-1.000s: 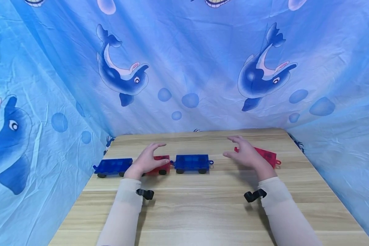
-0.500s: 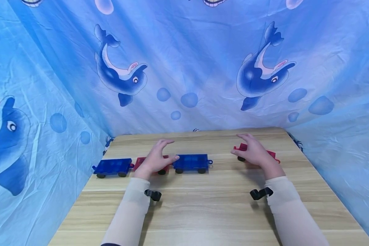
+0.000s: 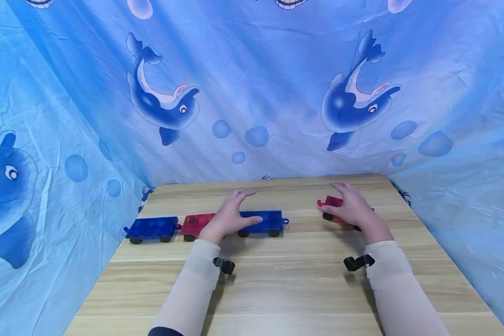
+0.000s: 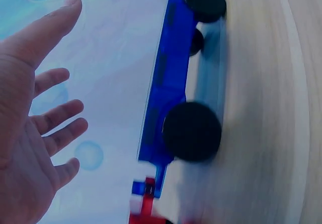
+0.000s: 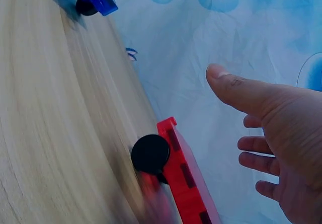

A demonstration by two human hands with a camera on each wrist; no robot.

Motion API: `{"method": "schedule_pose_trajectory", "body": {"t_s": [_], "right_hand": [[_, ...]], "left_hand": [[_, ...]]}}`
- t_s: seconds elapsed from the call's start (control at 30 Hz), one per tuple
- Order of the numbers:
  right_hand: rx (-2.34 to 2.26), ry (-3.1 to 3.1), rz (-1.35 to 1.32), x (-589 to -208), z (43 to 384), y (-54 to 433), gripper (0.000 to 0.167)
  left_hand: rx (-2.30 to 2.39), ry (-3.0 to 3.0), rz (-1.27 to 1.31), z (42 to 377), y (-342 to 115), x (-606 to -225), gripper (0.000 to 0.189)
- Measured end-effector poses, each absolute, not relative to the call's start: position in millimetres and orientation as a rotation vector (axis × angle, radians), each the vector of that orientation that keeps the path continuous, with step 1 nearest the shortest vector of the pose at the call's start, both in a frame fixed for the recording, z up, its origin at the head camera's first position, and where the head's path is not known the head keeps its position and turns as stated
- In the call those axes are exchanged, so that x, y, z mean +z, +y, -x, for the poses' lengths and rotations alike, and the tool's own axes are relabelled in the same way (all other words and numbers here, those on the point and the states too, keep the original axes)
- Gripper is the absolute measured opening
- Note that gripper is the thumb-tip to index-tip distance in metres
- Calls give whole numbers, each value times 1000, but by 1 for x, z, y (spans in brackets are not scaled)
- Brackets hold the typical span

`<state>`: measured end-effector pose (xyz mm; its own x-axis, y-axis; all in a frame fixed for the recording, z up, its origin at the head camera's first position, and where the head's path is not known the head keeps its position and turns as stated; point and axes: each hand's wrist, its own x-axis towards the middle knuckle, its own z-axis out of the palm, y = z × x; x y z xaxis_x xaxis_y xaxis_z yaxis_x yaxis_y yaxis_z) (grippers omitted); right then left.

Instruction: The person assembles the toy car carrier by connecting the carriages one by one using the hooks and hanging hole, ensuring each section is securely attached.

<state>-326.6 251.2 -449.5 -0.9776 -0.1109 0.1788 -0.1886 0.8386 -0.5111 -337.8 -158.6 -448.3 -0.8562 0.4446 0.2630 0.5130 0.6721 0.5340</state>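
We find the left hand [image 3: 231, 215] raised beside the middle blue toy wagon [image 3: 270, 221], thumb and fingers parted wide and holding nothing; in the left wrist view it stands apart from that wagon. We find the right hand [image 3: 353, 207] in the same posture, thumb and fingers well separated, above the slanted red toy wagon [image 3: 335, 201]. It too grasps nothing, and the right wrist view shows a gap between thumb and wagon.

The slanted red toy wagon rests on black wheels toward the table's far right corner, its right end turned toward the near edge. The middle blue toy wagon stands around mid-width, nearer the far edge than the near one, and its left end is hooked to the left red toy wagon [image 3: 193, 224]. Beyond that, we record the outer blue toy wagon [image 3: 153, 227] close to the table's left edge, its right end meeting the red one's coupling.

The table [image 3: 294, 289] is wood-grained. Behind its far edge hangs a blue dolphin-print cloth [image 3: 252, 84].
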Motion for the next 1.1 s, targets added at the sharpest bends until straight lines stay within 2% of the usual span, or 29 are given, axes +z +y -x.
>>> {"method": "schedule_pose_trajectory", "body": {"t_s": [0.5, 1.1], "right_hand": [[792, -2895, -202, -457, 330, 263, 102], [733, -2965, -150, -471, 337, 275, 102]], "left_hand": [[-805, -2739, 888, 340, -130, -465, 87], [-711, -2839, 898, 340, -117, -479, 87]]}}
